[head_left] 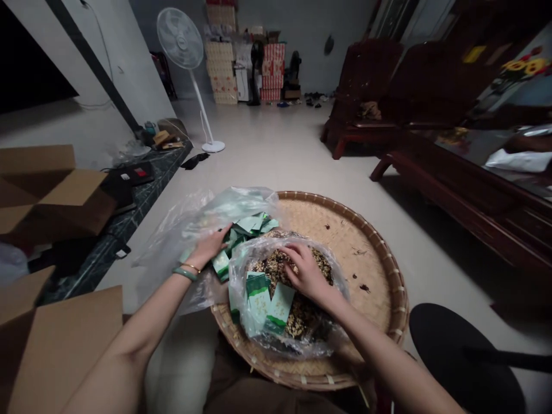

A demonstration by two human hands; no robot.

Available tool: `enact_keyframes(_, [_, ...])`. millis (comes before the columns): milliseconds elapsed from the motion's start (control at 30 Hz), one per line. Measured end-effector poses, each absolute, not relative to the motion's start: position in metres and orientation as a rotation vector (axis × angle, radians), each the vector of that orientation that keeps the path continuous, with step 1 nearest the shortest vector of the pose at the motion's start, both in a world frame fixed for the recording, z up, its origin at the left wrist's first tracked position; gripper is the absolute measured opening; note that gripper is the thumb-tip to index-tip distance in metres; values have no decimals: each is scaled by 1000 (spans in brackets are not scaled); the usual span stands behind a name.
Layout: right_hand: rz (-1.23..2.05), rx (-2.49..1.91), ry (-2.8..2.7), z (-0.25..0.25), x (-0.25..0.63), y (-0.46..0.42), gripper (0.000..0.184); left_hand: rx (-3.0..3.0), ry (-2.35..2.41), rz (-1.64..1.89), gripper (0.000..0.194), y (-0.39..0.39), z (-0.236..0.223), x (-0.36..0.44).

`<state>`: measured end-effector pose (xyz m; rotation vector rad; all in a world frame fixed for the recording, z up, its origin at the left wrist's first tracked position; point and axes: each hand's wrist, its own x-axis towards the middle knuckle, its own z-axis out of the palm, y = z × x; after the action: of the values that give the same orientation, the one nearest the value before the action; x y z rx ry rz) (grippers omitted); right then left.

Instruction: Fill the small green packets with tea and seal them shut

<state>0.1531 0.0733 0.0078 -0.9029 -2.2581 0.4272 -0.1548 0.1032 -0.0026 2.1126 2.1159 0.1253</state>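
Observation:
My left hand (211, 246) reaches to a heap of green packets (248, 223) in a large clear plastic bag (172, 238). Its index finger is stretched out along the packets, and I see nothing gripped there. Over a second clear plastic bag (241, 261), filled with a loose mix of dark and pale dried pieces (317, 261), is my right hand (304, 270). Its fingers are bent but apart, with nothing visible between them. Several pale-green packets (260, 302) lie on the mix at that bag's left side. Both bags rest at least partly on a round woven bamboo tray (366, 247).
Open cardboard boxes (73, 345) stand at the left, beside a dark marble ledge (146, 201). A round black stand base (457, 351) is close to the tray's right. Beyond are a white fan (207, 109), a dark wooden bench (366, 86) and a low table (466, 184).

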Motion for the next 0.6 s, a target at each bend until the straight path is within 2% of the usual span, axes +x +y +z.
enact_keyframes(100, [585, -1007, -2248, 7, 171, 53, 23, 2113, 2190, 169, 51, 92, 7, -155])
enact_keyframes(167, [601, -1073, -2331, 2, 177, 36, 24, 2158, 2148, 283, 42, 69, 16, -144])
enact_keyframes(200, [579, -1102, -2382, -1, 176, 29, 29, 2184, 2123, 363, 37, 54, 21, -135])
enact_keyframes(300, [482, -1223, -2507, -9, 165, 10, 50, 2265, 1894, 1053, 24, 11, 35, -96])
enact_keyframes(333, [454, -1271, -2524, -11, 160, 6, 53, 2323, 1716, 1116, 21, 0, 37, -81])
enact_keyframes(400, [450, -1338, -2522, -14, 154, 2, 46, 2382, 1416, 1005, 21, -15, 35, -53])
enact_keyframes(500, [505, -1350, -2468, -15, 153, -2, 30, 2330, 1352, 703, 36, -25, 16, -27])
enact_keyframes(533, [502, -1357, -2454, -15, 155, -4, 29, 2307, 1379, 639, 40, -26, 9, -24])
enact_keyframes(600, [459, -1387, -2457, -15, 155, -9, 40, 2292, 1486, 572, 47, -30, -3, -23])
